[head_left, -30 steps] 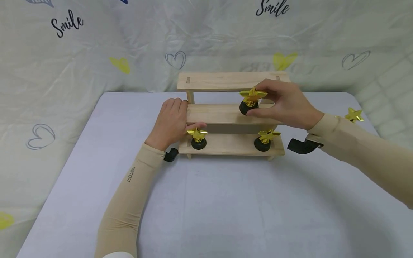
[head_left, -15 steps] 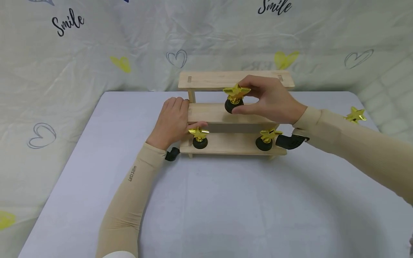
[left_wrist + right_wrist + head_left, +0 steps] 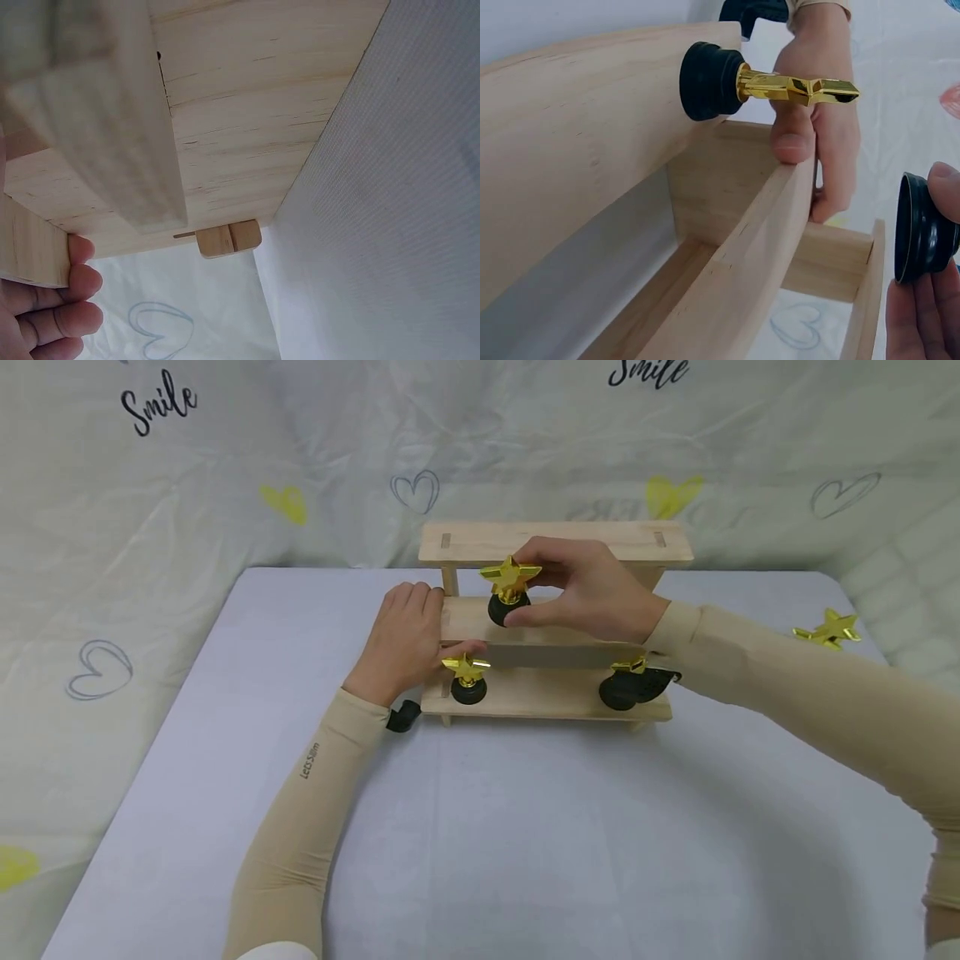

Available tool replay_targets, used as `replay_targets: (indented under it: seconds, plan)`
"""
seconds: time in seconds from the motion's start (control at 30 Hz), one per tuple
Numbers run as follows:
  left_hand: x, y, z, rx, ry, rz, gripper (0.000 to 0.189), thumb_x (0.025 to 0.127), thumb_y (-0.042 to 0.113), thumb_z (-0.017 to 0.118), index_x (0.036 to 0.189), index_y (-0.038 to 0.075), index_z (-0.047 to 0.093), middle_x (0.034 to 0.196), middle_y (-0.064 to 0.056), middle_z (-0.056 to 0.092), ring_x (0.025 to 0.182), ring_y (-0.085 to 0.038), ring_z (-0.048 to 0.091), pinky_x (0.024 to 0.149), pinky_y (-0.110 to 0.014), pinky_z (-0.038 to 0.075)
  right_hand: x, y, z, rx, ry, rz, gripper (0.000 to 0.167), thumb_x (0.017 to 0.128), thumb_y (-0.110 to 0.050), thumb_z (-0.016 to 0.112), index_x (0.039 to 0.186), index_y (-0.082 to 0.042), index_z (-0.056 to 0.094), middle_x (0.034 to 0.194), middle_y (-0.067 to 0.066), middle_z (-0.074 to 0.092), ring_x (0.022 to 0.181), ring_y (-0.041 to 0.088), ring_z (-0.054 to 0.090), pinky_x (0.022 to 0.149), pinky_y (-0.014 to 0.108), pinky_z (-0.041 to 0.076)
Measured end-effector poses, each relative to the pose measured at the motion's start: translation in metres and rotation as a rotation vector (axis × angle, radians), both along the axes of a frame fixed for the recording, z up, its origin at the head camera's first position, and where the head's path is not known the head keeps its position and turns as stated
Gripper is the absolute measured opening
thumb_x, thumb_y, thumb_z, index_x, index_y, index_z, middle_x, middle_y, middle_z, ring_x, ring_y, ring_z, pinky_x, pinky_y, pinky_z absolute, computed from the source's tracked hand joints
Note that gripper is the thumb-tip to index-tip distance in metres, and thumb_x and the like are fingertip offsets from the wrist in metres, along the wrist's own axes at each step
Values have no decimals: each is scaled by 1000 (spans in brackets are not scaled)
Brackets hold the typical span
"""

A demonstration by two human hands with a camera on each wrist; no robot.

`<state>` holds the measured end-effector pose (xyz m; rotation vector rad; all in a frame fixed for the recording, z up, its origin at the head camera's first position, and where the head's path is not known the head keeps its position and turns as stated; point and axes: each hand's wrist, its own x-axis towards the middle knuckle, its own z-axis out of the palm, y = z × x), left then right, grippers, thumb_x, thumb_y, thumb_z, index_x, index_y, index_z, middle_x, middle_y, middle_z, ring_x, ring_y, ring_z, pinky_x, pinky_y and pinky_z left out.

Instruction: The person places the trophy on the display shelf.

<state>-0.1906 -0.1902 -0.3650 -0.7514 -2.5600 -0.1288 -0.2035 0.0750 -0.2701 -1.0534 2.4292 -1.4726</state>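
A three-tier wooden display stand (image 3: 551, 689) stands at the back of the table. My left hand (image 3: 405, 639) grips the left end of its middle board, fingertips (image 3: 84, 281) curled round the edge, thumb along the front. In my right hand (image 3: 588, 589), thumb and fingers pinch the black base of a gold star trophy (image 3: 510, 578), upright over the left part of the middle board. In the right wrist view its base (image 3: 922, 225) shows apart from the boards. Another star trophy (image 3: 468, 683) stands on the lowest board's left end; a third trophy (image 3: 617, 692) at its right end is partly hidden.
A further gold star (image 3: 828, 628) shows at the table's right side, beyond the right sleeve. Behind the stand hangs a pale printed curtain (image 3: 337, 468). A black wrist camera (image 3: 652, 683) overlaps the lowest board's right end. White cloth (image 3: 517, 835) covers the table.
My right hand has carried the trophy leftward along the middle board, from its right part to its left. The right wrist now covers the lower right trophy. The left hand keeps its hold.
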Motion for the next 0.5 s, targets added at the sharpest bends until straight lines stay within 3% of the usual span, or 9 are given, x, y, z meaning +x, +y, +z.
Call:
replay_targets:
  seconds: [0.17, 0.5]
  plan:
    - [1, 0, 2, 7, -19, 11, 80, 85, 76, 66, 98, -2, 58, 87, -16, 58, 83, -32, 53, 87, -43, 47, -4, -13, -4, -20, -41, 6, 44, 77, -4, 90, 115, -5, 68, 108, 4, 66, 99, 13, 70, 101, 24, 56]
    - [2, 0, 2, 10, -15, 5, 75, 88, 71, 68, 100, -3, 58, 85, -16, 56, 82, -32, 52, 86, -43, 46, -10, -34, -16, 2, -105, 5, 45, 78, -6, 91, 117, -7, 68, 116, 7, 68, 111, 19, 73, 102, 26, 56]
